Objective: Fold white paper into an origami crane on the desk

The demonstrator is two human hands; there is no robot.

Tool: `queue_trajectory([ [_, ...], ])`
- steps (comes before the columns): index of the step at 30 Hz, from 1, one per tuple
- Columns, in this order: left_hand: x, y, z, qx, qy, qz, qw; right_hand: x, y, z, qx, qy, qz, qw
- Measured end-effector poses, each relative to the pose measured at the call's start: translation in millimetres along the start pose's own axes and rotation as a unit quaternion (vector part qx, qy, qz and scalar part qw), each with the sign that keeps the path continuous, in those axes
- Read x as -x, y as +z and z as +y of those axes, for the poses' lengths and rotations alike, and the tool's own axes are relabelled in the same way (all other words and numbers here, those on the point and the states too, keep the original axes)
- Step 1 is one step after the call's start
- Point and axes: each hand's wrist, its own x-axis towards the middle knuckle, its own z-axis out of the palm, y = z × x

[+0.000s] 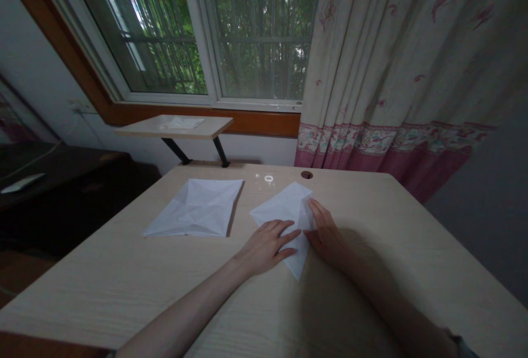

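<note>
A white folded paper [284, 209] lies on the light wooden table [371, 270] in front of me. My left hand [266, 245] rests flat on its near part, fingers stretched out and pressing it down. My right hand [325, 231] touches the paper's right edge, where a flap is folded up, its fingers pinched on that edge. A second white sheet [196, 209], creased and unfolded, lies flat to the left, apart from both hands.
A small raised shelf [177, 126] stands at the table's back with a paper on it. A cable hole [306, 174] sits near the far edge. Window behind, curtain [404, 72] at the right, dark cabinet [53, 182] at the left.
</note>
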Motion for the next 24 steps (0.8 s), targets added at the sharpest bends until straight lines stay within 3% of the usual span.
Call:
queue_trajectory([
  [10, 0.7, 0.6, 0.6, -0.016, -0.022, -0.008, 1.000, 0.6, -4.3, 5.0, -0.079, 0.055, 0.026, 0.995],
  [24, 2.2, 0.3, 0.6, -0.021, -0.032, -0.002, 0.999, -2.3, -12.1, 4.0, -0.035, 0.081, 0.013, 0.996],
])
